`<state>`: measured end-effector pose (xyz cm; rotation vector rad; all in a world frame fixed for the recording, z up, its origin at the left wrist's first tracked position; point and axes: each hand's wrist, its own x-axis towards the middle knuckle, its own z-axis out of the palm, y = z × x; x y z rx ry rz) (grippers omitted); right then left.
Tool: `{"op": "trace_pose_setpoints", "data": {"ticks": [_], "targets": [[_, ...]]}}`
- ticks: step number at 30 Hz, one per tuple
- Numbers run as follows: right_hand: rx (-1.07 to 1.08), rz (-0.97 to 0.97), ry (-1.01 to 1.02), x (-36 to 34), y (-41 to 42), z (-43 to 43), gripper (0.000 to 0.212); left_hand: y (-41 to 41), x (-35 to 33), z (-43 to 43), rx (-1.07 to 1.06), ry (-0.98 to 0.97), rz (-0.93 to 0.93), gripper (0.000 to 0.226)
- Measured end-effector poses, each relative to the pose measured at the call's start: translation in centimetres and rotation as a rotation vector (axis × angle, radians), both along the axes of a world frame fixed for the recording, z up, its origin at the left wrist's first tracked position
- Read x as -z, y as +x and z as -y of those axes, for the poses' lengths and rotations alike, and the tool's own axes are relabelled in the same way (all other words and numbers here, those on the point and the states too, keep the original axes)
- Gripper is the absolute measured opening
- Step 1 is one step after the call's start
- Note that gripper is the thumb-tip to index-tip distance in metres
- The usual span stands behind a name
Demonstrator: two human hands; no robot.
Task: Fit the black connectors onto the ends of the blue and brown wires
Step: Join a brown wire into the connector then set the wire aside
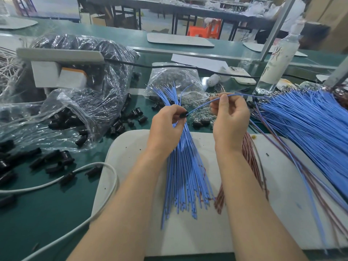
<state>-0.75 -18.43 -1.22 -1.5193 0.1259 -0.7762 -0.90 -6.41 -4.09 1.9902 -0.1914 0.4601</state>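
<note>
My left hand (165,123) pinches a small black connector (183,115) above a fanned bundle of blue wires (185,166) that it also seems to hold. My right hand (230,117) pinches a single blue wire (202,106), whose end meets the connector. A bundle of brown wires (248,153) lies under my right wrist on the white mat (131,147). A large pile of blue wires (305,119) spreads at the right. Loose black connectors (120,127) lie scattered on the green table.
Clear plastic bags of black connectors (79,110) sit at the left. A bag of small clear parts (175,76) lies behind the hands. A white cable (105,166) loops at the left. A plastic bottle (276,59), a phone (243,76) and a metal post (276,29) stand at the back right.
</note>
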Motion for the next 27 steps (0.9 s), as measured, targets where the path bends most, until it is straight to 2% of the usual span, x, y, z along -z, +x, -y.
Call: {"op": "trace_pose_setpoints", "data": {"ticks": [8, 15, 18, 20, 22, 24, 27], "targets": [[-0.053, 0.0, 0.009, 0.2, 0.1, -0.2, 0.017, -0.4, -0.2, 0.1, 0.007, 0.057, -0.003, 0.017], [-0.283, -0.167, -0.011, 0.6, -0.1, -0.8, 0.022, -0.7, -0.5, 0.5, 0.025, 0.077, 0.08, 0.021], [-0.383, -0.219, -0.015, 0.4, -0.4, -1.2, 0.018, -0.9, -1.1, 0.8, 0.01, 0.017, 0.14, 0.02], [-0.527, -0.255, 0.051, 0.2, -0.7, -1.5, 0.014, -1.1, -1.5, 1.0, 0.017, -0.091, 0.124, 0.014], [-0.653, -0.312, 0.098, -0.1, -1.1, -2.0, 0.02, -1.1, -1.9, 1.1, 0.031, -0.323, 0.011, 0.012], [-0.639, -0.35, -0.039, -0.4, -1.6, -2.6, 0.03, -0.9, -2.1, 0.7, 0.073, -0.62, -0.169, 0.011], [-0.614, -0.295, -0.146, -1.0, -2.4, -3.4, 0.036, -0.7, -2.5, -0.4, 0.255, -1.035, -0.464, 0.024]]}}
